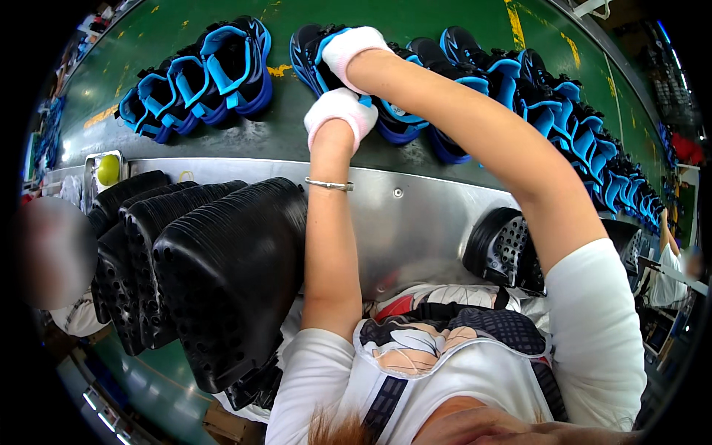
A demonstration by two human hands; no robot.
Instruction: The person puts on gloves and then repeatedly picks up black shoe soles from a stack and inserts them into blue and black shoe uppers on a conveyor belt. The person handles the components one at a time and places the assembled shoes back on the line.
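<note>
A black and blue sneaker point(305, 61) stands on the green work surface in front of me, partly covered by my gloved hands. My right hand point(354, 50), in a white glove, reaches across and is closed over the upper part of that sneaker. Closer to me, my left hand point(340, 115), gloved too, is closed at the sneaker's heel end. Most of the fingertips are hidden behind the gloves and the shoe. Right beside the hands, another sneaker point(400, 132) is partly hidden by my right forearm.
Several matching sneakers point(236, 63) stand in a row to the left. A long row of sneakers point(571, 130) runs off to the right. Along the near metal ledge point(415, 215) are black shoe lasts point(230, 259) and a tray point(93, 182) with a yellow-green ball-like thing point(108, 170).
</note>
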